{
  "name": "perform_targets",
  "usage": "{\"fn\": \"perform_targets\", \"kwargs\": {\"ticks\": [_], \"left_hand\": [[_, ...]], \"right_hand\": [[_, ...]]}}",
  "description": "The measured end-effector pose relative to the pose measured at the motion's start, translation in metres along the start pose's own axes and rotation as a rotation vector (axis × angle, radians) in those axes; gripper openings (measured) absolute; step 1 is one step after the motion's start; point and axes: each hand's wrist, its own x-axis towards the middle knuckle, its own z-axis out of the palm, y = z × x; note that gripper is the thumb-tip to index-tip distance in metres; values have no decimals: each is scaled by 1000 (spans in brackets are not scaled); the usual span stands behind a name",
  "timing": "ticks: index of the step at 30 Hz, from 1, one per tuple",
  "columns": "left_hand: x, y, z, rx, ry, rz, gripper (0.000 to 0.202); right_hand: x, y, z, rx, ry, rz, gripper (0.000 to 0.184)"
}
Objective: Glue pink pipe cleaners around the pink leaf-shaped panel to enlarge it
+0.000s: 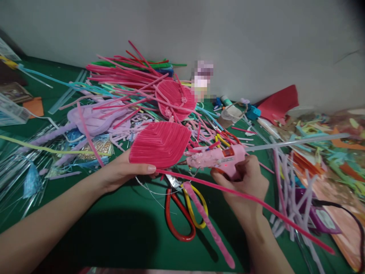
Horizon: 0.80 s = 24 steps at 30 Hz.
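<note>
My left hand is closed on a leaf-shaped pink petal made of pipe cleaners, thumb on its lower edge. A long pink pipe cleaner trails from the petal's base down to the right. My right hand grips a pink hot glue gun, its nozzle pointing left at the petal's right edge. A clear glue stick sticks out of the gun's back to the right.
On the green table lie red-handled scissors and yellow-handled scissors under my hands. A second pink petal rests on a heap of pipe cleaners by the wall. Paper scraps and lilac pipe cleaners crowd the right.
</note>
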Motion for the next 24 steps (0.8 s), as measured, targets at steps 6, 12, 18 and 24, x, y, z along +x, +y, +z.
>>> {"fn": "perform_targets", "kwargs": {"ticks": [6, 12, 18, 24], "left_hand": [[-2, 1, -1, 23, -21, -2, 27], [-3, 3, -1, 27, -53, 11, 30], [-4, 4, 1, 75, -95, 23, 19], [-4, 2, 3, 0, 21, 12, 35]], "right_hand": [[7, 0, -2, -3, 108, 126, 37], [31, 34, -7, -173, 84, 127, 28], [39, 70, -3, -476, -180, 136, 40], [35, 79, -2, -477, -83, 11, 58]]}}
